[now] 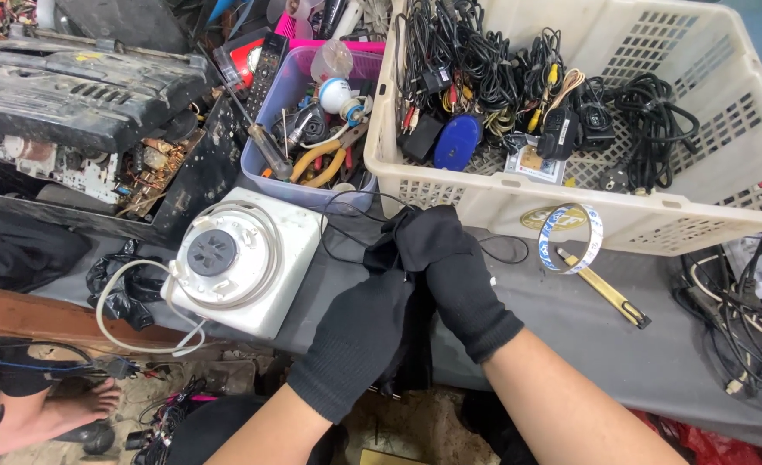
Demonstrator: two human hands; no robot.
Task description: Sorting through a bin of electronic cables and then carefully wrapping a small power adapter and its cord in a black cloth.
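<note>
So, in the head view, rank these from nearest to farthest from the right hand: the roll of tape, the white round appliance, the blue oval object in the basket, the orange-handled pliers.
From the right hand:
1. Roll of tape, just to its right on the table.
2. Blue oval object, straight ahead in the basket.
3. Orange-handled pliers, ahead-left in the purple bin.
4. White round appliance, far left.

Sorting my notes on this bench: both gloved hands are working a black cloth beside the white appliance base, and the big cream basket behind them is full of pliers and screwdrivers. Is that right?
Not quite. The head view shows the cream basket holding black cables and adapters. The pliers and screwdriver lie in the small lilac bin. The rest stands: left hand and right hand on the black cloth, beside the white appliance base.
</note>
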